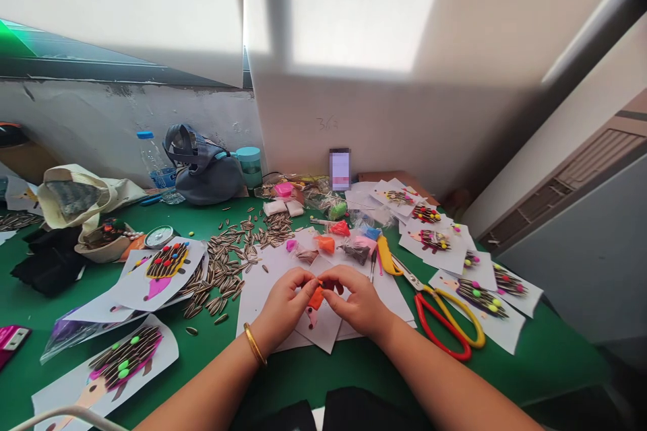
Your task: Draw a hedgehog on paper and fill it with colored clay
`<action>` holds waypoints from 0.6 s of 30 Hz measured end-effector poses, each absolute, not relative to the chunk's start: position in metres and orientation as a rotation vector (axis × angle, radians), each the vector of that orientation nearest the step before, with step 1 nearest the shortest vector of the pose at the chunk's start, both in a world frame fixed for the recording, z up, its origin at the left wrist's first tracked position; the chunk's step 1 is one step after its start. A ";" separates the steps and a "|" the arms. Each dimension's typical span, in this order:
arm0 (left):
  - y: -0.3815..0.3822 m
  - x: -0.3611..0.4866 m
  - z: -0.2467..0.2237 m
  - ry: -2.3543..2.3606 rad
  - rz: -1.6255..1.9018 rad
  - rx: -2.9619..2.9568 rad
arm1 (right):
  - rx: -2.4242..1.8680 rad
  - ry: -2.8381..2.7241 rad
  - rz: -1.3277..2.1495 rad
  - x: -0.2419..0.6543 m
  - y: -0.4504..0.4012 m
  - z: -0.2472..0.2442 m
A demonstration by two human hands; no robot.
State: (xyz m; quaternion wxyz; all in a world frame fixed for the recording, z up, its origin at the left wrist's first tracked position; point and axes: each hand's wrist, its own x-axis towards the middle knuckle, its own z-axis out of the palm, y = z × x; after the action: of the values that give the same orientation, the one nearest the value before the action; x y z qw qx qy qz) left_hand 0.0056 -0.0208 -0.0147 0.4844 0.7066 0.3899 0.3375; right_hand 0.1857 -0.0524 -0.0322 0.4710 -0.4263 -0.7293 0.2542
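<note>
My left hand (286, 302) and my right hand (358, 301) meet over white paper (263, 283) at the middle of the green table. Between their fingertips is a small piece of orange clay, pinched from both sides. Just below the fingers an orange shape (316, 297) shows, and under it a pink hedgehog head (311, 318) on a small white sheet (326, 333). My fingers partly cover the sheet. A gold bangle (254, 344) circles my left wrist.
Sunflower seeds (222, 262) spread left of the paper. Bags of clay (340, 228) lie behind it. Red-and-yellow scissors (445, 320) rest at the right. Hedgehog pictures (437, 242) lie on both sides. A phone (340, 170) leans on the wall.
</note>
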 end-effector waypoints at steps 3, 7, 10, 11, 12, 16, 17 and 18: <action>-0.021 0.006 -0.019 0.897 0.781 1.648 | -1.037 -1.794 0.598 0.184 -0.050 -0.038; -0.022 0.008 -0.025 0.846 0.749 1.610 | -1.028 -1.795 0.543 0.184 -0.050 -0.041; -0.023 0.008 -0.026 0.860 0.758 1.614 | -1.041 -1.790 0.487 0.184 -0.050 -0.038; -0.023 0.008 -0.025 0.865 0.761 1.602 | -1.053 -1.777 0.474 0.184 -0.050 -0.037; -0.023 0.008 -0.023 0.871 0.764 1.588 | -1.068 -1.760 0.465 0.184 -0.049 -0.037; -0.023 0.007 -0.017 0.944 0.827 1.600 | -1.137 -1.663 0.471 0.186 -0.047 -0.037; -0.022 0.006 -0.016 0.969 0.861 1.627 | -1.158 -1.639 0.479 0.187 -0.047 -0.038; -0.021 0.006 -0.016 0.991 0.896 1.654 | -1.181 -1.615 0.490 0.188 -0.046 -0.040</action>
State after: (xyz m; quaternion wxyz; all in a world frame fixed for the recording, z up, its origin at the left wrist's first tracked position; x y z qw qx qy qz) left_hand 0.0057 -0.0209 -0.0163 0.4863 0.6797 0.4072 0.3684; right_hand 0.1879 -0.0461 -0.0396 0.5149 -0.4915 -0.6722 0.2037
